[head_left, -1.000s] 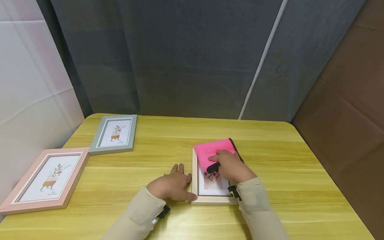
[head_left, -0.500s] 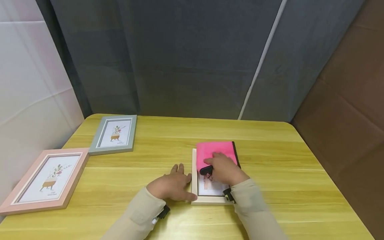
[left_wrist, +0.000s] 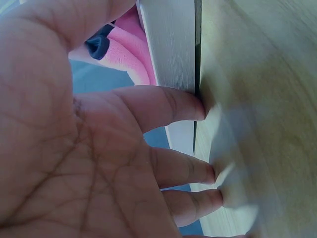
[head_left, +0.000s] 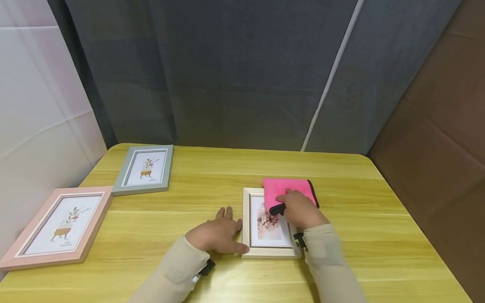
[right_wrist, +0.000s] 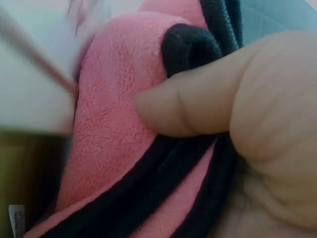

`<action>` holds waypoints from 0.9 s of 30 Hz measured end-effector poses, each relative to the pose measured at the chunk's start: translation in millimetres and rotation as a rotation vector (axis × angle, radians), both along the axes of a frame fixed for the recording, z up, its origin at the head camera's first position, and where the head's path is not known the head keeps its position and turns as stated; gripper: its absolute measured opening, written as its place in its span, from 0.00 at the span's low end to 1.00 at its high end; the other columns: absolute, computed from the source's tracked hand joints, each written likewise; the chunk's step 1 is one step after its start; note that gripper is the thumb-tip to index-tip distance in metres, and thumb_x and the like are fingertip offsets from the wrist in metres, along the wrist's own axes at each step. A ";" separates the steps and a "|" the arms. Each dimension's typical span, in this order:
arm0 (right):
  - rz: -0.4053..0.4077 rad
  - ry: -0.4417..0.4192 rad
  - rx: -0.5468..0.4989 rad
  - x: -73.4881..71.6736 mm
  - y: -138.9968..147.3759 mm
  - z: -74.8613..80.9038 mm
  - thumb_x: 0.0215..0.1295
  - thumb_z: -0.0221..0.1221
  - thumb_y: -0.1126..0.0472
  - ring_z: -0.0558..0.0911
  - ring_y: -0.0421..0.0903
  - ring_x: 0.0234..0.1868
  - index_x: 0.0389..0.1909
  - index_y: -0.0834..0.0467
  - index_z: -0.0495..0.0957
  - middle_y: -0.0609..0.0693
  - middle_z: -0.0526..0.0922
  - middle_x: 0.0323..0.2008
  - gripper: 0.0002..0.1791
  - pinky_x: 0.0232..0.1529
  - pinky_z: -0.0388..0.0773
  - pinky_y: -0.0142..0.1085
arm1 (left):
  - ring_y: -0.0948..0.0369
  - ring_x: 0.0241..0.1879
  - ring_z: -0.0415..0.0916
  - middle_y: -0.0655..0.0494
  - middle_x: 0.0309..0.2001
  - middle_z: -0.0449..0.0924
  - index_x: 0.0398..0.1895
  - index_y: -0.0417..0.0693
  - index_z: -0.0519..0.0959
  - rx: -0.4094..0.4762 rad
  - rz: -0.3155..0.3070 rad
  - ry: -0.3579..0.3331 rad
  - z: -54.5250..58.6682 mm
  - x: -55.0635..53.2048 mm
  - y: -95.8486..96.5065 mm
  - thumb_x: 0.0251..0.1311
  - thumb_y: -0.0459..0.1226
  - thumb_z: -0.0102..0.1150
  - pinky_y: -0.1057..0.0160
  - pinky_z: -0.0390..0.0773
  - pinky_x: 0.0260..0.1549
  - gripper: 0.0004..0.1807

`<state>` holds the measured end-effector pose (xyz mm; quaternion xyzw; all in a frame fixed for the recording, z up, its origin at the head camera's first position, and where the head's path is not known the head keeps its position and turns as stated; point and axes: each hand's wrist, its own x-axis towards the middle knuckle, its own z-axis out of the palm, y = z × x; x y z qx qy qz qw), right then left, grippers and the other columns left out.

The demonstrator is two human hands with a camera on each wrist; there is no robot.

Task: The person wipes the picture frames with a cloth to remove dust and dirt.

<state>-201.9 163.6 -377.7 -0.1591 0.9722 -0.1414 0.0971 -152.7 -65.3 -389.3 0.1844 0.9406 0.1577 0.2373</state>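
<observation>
A cream picture frame (head_left: 246, 223) lies flat on the table, with a print of pink blossoms in it. My left hand (head_left: 217, 235) rests at its left side, fingers extended. In the left wrist view, the index fingertip (left_wrist: 190, 105) touches the frame's side edge, and the other fingertips meet the tabletop. My right hand (head_left: 303, 210) holds a folded pink cloth (head_left: 274, 191) with black edging over the frame's upper right part. The right wrist view has the thumb (right_wrist: 183, 106) pressed on the folded cloth (right_wrist: 109, 99); the fingers beneath are hidden.
A pink picture frame (head_left: 81, 248) lies at the table's left edge. Touching its far corner, a grey-green picture frame (head_left: 123, 179) lies at the back left. The wooden table (head_left: 212, 176) meets a dark curtain (head_left: 235, 84) behind and a brown one (head_left: 439, 139) at right.
The right hand and cloth moved left over the frame, then back right, past where they began, uncovering more of the print. The left hand and the other frames have stayed in place.
</observation>
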 end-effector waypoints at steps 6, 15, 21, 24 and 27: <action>0.024 -0.007 0.013 -0.6 -5.3 -3.4 0.61 0.50 0.77 0.62 0.64 0.71 0.62 0.58 0.78 0.65 0.68 0.68 0.28 0.70 0.56 0.57 | 0.34 0.74 0.39 0.27 0.74 0.44 0.71 0.39 0.66 -0.004 -0.003 -0.001 -0.2 -0.2 -0.4 0.56 0.59 0.65 0.31 0.56 0.63 0.47; 0.204 -0.034 -0.108 2.7 -31.4 -10.0 0.62 0.52 0.77 0.63 0.59 0.71 0.64 0.55 0.77 0.62 0.68 0.68 0.30 0.71 0.55 0.52 | 0.33 0.74 0.40 0.26 0.74 0.45 0.71 0.40 0.67 -0.013 -0.011 0.007 -1.5 -1.3 -1.6 0.56 0.60 0.65 0.29 0.58 0.61 0.47; 0.241 -0.053 -0.149 5.7 -29.1 -4.0 0.60 0.50 0.78 0.63 0.57 0.72 0.66 0.55 0.75 0.60 0.67 0.70 0.33 0.71 0.57 0.51 | 0.34 0.74 0.40 0.27 0.74 0.45 0.71 0.40 0.67 0.003 -0.005 0.005 0.4 0.1 -2.5 0.56 0.60 0.65 0.29 0.57 0.61 0.47; 0.245 -0.087 -0.189 9.5 -25.4 2.8 0.59 0.50 0.79 0.64 0.56 0.72 0.66 0.56 0.75 0.60 0.66 0.70 0.33 0.70 0.59 0.51 | 0.35 0.74 0.40 0.28 0.74 0.46 0.71 0.41 0.68 0.002 0.007 0.005 1.6 0.7 -2.3 0.56 0.60 0.65 0.29 0.57 0.62 0.46; 0.301 -0.110 -0.259 15.0 -21.1 8.9 0.63 0.53 0.76 0.72 0.51 0.64 0.63 0.57 0.77 0.54 0.75 0.64 0.28 0.66 0.65 0.48 | 0.35 0.74 0.42 0.29 0.75 0.47 0.70 0.43 0.70 0.013 0.011 0.020 1.8 0.6 -2.9 0.55 0.60 0.66 0.31 0.58 0.63 0.45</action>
